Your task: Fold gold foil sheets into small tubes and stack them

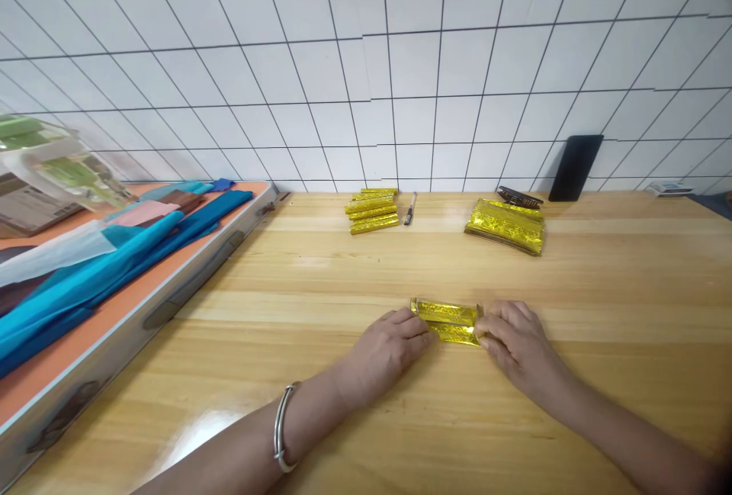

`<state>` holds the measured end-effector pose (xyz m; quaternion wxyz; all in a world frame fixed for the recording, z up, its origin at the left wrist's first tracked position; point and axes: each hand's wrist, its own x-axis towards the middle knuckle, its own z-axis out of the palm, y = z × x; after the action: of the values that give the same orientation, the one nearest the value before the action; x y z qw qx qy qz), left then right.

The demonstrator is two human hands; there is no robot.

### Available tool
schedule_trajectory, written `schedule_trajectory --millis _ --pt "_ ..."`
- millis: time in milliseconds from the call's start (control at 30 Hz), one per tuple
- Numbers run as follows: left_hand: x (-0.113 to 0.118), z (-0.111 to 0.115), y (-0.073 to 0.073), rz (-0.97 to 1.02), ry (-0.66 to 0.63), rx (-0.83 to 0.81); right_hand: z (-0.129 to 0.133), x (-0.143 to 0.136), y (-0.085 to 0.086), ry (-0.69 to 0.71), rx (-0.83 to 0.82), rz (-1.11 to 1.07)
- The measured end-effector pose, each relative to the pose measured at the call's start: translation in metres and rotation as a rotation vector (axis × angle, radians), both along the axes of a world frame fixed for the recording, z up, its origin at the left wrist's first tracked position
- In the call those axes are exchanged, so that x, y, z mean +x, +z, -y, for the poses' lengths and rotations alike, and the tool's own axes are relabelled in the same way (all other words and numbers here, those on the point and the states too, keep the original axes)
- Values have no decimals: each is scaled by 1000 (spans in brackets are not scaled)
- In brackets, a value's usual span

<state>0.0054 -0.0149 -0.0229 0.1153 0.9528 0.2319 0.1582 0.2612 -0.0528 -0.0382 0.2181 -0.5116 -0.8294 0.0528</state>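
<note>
Your L hand & R hand: fingers pinched on opp. ends of shiny gold foil-like rectangular sheet w/ folded edges, low on pale wood-grain counter, betw. both. Farther back: sm. pile of narrow gold foil-like rolls, slim dark-and-white pen just R; flat gold foil-like stack farther R.

Foil sheet: gold, mottled sheen | table under sheet: honey wood, banded grain | rolls beyond sheet, leftward: gold | stack beyond sheet, rightward: gold | wall behind sheet: white, black grid | long cloth far left of sheet: blue
</note>
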Motion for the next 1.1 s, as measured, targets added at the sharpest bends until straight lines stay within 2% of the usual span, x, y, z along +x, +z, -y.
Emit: schedule_trajectory --millis 167,400,600,733,933,1100 --pt "3 3 1 -47 -24 46 5 -5 0 110 80 207" --pt "3 7 2 -140 -25 86 10 -16 5 151 92 423" --pt "-7 4 4 -149 -52 94 11 -13 6 137 75 417" --pt "-16 1 8 -148 -63 41 12 -5 6 143 97 391" --pt "-29 -8 24 -125 -169 -107 9 11 4 196 160 371" --pt "-37 -22 28 -99 -255 -160 3 27 8 237 66 364"
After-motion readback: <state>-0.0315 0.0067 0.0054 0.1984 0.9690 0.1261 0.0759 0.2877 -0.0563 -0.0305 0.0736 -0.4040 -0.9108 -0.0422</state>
